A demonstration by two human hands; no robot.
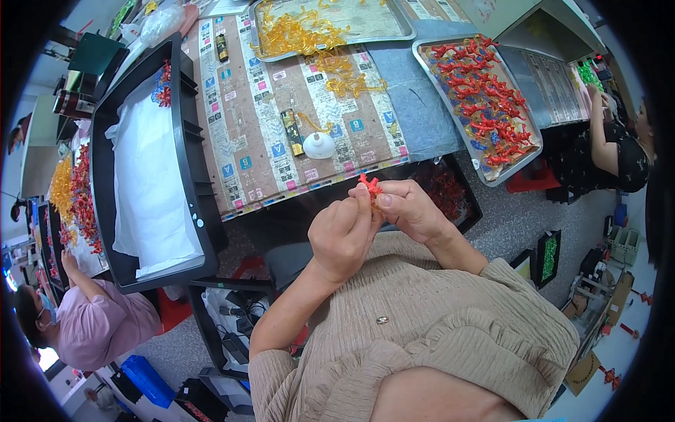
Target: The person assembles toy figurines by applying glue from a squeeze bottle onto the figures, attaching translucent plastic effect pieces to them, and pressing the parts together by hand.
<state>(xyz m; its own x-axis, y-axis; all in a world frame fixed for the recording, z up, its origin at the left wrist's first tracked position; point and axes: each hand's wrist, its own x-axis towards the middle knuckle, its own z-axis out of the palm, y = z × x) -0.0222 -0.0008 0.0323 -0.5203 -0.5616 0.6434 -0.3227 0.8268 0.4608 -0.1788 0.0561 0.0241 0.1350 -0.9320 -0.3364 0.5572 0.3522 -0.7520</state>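
A small red branched plastic piece (369,184) is pinched between both my hands, just past the near edge of the table. My left hand (342,238) is closed, with its thumb and forefinger pressed on the piece. My right hand (420,214) grips it from the other side with thumb and bent fingers. A bit of amber shows under the red, mostly hidden by my fingers. Ahead on the table are a white dome-shaped object (319,146), a black-and-gold tube (292,132) and loose translucent yellow curly pieces (344,83).
A metal tray (380,29) holds more yellow pieces. Rows of red pieces fill another tray (536,149) at right. On the left stands a black crate (188,105) lined with white paper. Co-workers sit at left (105,323) and right (598,158). An open bin (211,330) stands below.
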